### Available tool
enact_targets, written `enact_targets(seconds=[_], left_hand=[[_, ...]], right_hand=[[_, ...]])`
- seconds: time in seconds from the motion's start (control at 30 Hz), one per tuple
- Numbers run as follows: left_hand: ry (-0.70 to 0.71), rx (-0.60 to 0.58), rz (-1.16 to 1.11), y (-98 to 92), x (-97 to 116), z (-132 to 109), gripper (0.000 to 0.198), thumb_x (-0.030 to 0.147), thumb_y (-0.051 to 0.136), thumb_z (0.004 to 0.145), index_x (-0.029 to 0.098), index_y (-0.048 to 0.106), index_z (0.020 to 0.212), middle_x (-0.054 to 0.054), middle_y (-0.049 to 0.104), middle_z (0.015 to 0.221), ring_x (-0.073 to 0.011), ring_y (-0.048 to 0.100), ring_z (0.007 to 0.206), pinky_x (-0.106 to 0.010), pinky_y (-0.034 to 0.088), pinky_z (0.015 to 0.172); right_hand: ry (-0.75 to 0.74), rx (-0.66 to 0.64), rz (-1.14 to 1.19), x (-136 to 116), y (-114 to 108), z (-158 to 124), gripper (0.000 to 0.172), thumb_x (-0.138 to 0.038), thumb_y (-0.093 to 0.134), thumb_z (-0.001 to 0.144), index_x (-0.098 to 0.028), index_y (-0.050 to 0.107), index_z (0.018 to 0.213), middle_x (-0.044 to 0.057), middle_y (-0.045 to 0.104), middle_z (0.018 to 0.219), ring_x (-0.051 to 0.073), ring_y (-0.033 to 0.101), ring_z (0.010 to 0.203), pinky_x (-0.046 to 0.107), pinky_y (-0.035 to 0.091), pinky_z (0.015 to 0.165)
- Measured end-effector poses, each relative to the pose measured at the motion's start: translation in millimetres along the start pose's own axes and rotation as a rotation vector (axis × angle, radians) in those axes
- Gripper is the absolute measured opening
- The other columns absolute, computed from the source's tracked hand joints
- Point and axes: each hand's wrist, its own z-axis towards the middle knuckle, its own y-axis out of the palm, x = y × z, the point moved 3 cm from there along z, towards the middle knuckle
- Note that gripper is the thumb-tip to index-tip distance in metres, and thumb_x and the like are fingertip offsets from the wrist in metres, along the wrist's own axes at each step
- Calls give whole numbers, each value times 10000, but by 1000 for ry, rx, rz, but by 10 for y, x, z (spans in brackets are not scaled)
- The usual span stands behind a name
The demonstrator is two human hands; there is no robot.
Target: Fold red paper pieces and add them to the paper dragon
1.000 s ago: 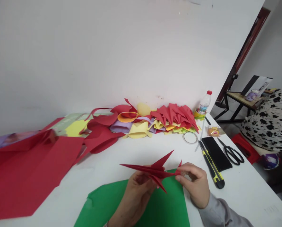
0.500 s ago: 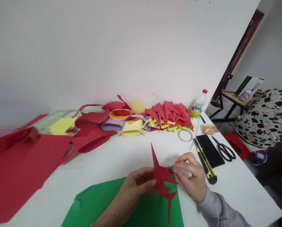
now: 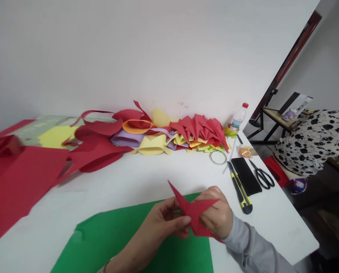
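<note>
A red origami crane with pointed tips is held up in front of me, over a sheet of green paper. My left hand pinches its left side between thumb and fingers. From the right, my right hand has closed fingers on the crane's right part. One red point passes in front of the right fingers, so their tips are partly hidden. The green sheet lies flat under both hands, its upper left corner creased.
Red folded pieces are piled by the wall. Left of them lie curled paper shapes and large red sheets. On the right are a bottle, tape roll, cutter, black phone-like slab and scissors. A person in patterned clothing is beyond.
My right hand has moved left and closed on the crane. The crane has turned, so its points now face differently. The whole view has shifted slightly.
</note>
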Motion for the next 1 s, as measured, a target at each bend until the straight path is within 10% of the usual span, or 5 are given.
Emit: enact_targets(seconds=[0.33, 0.67, 1.0], left_hand=[[-65, 24, -7, 80, -82, -35, 328, 427, 834, 563, 162, 668, 660, 47, 545, 397, -108, 479, 356, -223, 423, 398], [-81, 103, 39, 76, -236, 14, 533, 663, 680, 644, 204, 489, 450, 67, 397, 362, -83, 349, 328, -207, 289, 319], [71, 242, -122, 60, -129, 14, 345, 397, 856, 501, 194, 648, 686, 80, 529, 457, -99, 456, 387, -214, 401, 379]], right_hand=[[693, 101, 724, 29, 261, -65, 271, -490, 723, 754, -224, 763, 726, 58, 690, 739, 211, 637, 675, 317, 509, 621], [872, 157, 875, 0, 394, -107, 157, -337, 821, 648, -202, 742, 631, 20, 665, 647, 166, 588, 605, 266, 483, 571], [1129, 343, 1017, 194, 368, -192, 234, -289, 833, 570, -188, 625, 601, -42, 610, 530, 108, 490, 455, 244, 439, 502]])
